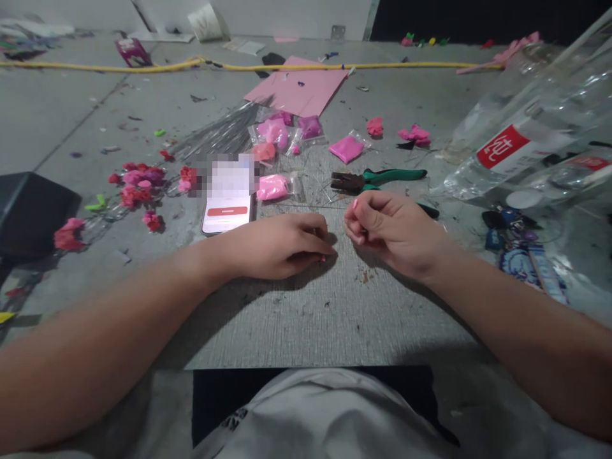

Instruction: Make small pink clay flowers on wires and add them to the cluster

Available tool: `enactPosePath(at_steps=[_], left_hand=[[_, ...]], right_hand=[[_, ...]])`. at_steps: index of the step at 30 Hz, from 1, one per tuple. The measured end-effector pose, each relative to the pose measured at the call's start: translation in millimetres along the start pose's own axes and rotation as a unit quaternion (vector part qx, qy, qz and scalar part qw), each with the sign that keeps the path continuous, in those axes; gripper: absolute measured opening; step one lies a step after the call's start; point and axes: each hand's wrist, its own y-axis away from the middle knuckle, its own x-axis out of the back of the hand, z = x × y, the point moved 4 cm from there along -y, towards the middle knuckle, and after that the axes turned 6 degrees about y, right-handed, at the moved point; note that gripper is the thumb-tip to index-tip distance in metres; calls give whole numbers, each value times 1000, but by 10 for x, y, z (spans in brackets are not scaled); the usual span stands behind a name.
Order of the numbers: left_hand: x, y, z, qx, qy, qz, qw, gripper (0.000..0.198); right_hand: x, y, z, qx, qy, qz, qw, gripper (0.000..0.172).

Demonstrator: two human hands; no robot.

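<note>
My left hand (289,247) rests low over the grey board (315,325), its fingers curled and pinched together. A tiny pink bit (323,258) shows at its thumb tip; its shape is too small to tell. Across a narrow gap, my right hand (394,229) is closed, thumb against curled fingers, with a small pink piece (355,203) that looks like modelling clay at the tips. Just behind my right hand lie pliers (351,183) with green handles. A bag of bright pink clay (273,187) and a lit phone (227,220) lie behind my left hand.
Pink clay flowers (138,185) lie at left near a dark box (36,213). Thin wires (220,137) and a pink sheet (306,89) lie farther back. Plastic bottles (511,153) and keychains (519,233) crowd the right. A yellow cable (287,67) crosses the back.
</note>
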Motion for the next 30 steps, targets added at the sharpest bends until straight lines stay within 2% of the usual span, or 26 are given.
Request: enactPosePath(at_steps=[3,8,12,15,18,20,23,27,30], left_hand=[[-24,4,-28,2,-1,0,1000,28],[-25,-8,-58,-7,-6,-1,1000,26],[29,-15,-70,18,42,15,999,20],[92,-21,-22,20,113,62,991,15],[152,-21,51,22,184,141,973,11],[171,-16,78,41,236,193,951,7],[154,0,66,80,334,253,904,4],[61,25,-14,136,474,309,813,13],[-35,24,-26,150,568,323,742,16]], right_hand=[[3,-7,9,-4,2,3,1000,45],[14,-8,-18,26,38,3,999,45],[41,4,-61,18,24,23,999,47],[66,16,-104,20,-5,47,999,49],[88,25,-143,45,6,71,996,46],[94,37,-163,67,15,86,994,44],[69,76,-193,106,31,87,990,42],[-24,186,-255,175,94,63,978,31],[-101,283,-316,249,214,72,942,22]])
